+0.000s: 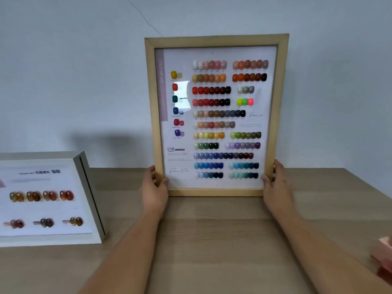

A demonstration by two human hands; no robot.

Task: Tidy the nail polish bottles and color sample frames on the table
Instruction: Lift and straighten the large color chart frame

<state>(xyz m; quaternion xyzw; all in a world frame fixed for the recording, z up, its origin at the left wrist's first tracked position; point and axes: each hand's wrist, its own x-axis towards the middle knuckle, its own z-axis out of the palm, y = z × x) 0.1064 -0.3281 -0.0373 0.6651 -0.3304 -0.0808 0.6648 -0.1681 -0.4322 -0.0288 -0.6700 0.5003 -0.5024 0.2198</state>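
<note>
Held item: the wooden sample frame (216,40) stood upright on its bottom edge on the table (212,240), near the wall (63,71), glazed face toward the camera.
Left grip: the left hand (154,187) was closed around the lower left side rail, thumb on the front, fingers wrapped behind.
Right grip: the right hand (275,183) was closed around the lower right side rail in mirror fashion.
Long axis: vertical; the frame was taller than wide, and both grips sat low, well below its middle.
Governing relation: the frame lay directly ahead of both hands, between them, with neither hand nearer. Top-heavy tipping toward or away from the wall was judged the main risk (both grips acted near the base only).
Contact with wall: could not be determined; the top rail appeared close to it.
Second item: the white sample frame (51,209) lay flat on the table, well to the left and apart from the held frame.
Count, frames: two (one upright, one flat).
Count, bottles: none clearly identifiable; a pink object (384,257) at the right edge was cut off by the picture border.
Count, hands engaged: two, both on the same frame.
</note>
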